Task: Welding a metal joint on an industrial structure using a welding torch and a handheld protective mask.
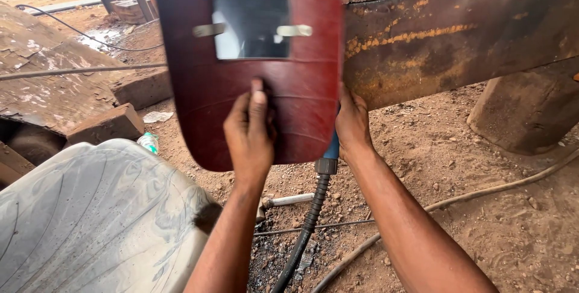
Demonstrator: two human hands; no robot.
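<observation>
Maroon curved welding shield (253,82) gripped by left hand (250,133), right hand (353,124) clamped on blue-handled torch (331,148), rusty steel beam (458,33)

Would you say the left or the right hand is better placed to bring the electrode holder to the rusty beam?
Probably the right hand: it grips the electrode holder beside the rusty beam, while the left hand holds the welding shield.

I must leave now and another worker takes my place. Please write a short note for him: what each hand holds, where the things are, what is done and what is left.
Left hand: holds the dark red welding shield up, its dark window facing the rusty steel beam.
Right hand: grips the blue-handled torch behind the shield; its black cable runs down to the dirt.
Done: shield raised, torch near the beam.
Left: the torch tip is hidden, so weld progress cannot be judged.
</observation>
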